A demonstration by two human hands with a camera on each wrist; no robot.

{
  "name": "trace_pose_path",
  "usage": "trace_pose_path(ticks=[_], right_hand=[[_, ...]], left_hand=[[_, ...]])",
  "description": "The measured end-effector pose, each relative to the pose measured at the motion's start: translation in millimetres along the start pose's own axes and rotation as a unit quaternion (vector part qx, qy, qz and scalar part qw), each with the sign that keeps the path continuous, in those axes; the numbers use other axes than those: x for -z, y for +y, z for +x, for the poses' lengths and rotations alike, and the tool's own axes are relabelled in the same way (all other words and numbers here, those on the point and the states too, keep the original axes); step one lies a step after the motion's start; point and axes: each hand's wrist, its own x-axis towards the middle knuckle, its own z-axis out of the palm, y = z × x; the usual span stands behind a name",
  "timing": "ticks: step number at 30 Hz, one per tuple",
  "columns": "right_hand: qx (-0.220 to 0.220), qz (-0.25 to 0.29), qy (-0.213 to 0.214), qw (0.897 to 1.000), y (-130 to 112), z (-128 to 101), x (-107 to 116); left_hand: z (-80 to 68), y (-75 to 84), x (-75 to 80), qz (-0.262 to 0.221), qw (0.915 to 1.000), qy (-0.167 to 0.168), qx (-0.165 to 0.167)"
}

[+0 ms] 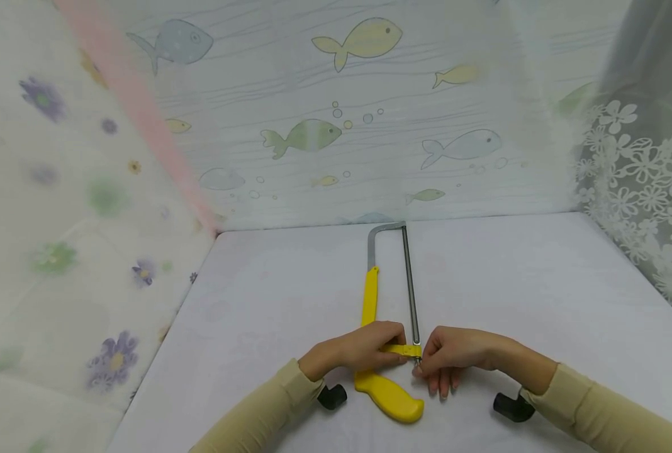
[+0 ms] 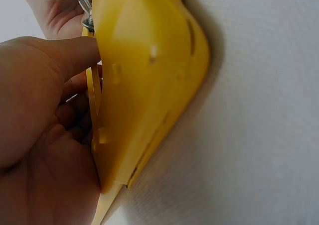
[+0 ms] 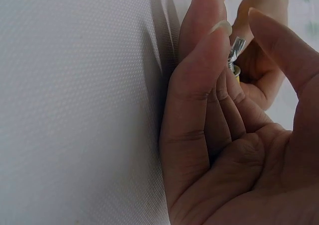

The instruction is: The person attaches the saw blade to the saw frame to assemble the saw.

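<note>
A hacksaw (image 1: 370,299) with a yellow handle (image 1: 392,397) and a grey frame end lies on the white table. My left hand (image 1: 372,346) grips its yellow lower arm, thumb and fingers on either side, in the head and left wrist views. At the end of that arm sits a small metal wing nut (image 3: 238,48), below the bottom of the blade bar (image 1: 411,289). Right beside the wing nut is my right hand (image 1: 455,352). In the right wrist view its thumb stands apart from the nut, with the fingers loosely bent around the far side.
The white tabletop (image 1: 291,277) runs back to a wall covering printed with fish (image 1: 313,135). A flowered cloth (image 1: 87,283) hangs at the left, and a lace curtain (image 1: 653,182) at the right. Black wrist devices (image 1: 511,408) sit under both cuffs.
</note>
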Motion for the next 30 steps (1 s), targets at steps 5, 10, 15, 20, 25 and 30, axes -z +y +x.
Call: trace_pose_path(ticks=[5, 10, 15, 20, 25, 30], right_hand=[[-0.006, 0.006, 0.009, 1.0, -0.6, 0.9, -1.1], [-0.005, 0.009, 0.008, 1.0, 1.1, 1.9, -1.0], [-0.01, 0.003, 0.014, 1.0, 3.2, 1.5, 0.1], [-0.013, 0.004, 0.016, 1.0, 4.1, -1.8, 2.4], [-0.003, 0.007, 0.016, 1.0, 7.6, -3.9, 5.8], [0.014, 0.018, 0.009, 1.0, 8.9, -3.5, 8.2]], left_hand=[[0.1, 0.0, 0.2, 0.0, 1.0, 0.0, -0.001], [0.1, 0.0, -0.4, -0.003, 1.0, -0.003, 0.003], [0.0, 1.1, -0.3, -0.002, 1.0, -0.002, 0.004], [0.0, 2.7, 0.1, 0.0, 1.0, -0.003, 0.004], [-0.5, 3.7, 0.5, 0.003, 1.0, -0.002, 0.004], [-0.3, 3.1, 0.3, 0.004, 1.0, -0.001, 0.004]])
